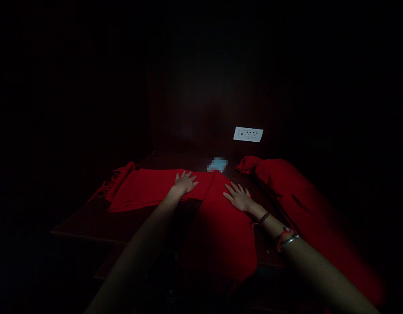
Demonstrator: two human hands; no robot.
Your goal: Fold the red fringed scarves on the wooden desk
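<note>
A red fringed scarf (pixel 149 185) lies folded flat on the dark table, its tassels at the left end. Its right part turns at an angle and hangs down over the table's front edge. My left hand (pixel 186 182) rests palm down on the flat stretch, fingers spread. On the angled part, near its right edge, my right hand (pixel 238 197) lies flat with its fingers apart. Bracelets circle my right wrist and forearm. Neither hand grips the cloth. The hanging lower end fades into shadow.
More red cloth (pixel 286 183) lies along the right side and runs toward me. A blurred pale blue item (pixel 217 165) sits behind the scarf. On the dark wall is a white socket plate (pixel 248 134). The table (pixel 87 224) has its front edge at left; the surroundings are very dark.
</note>
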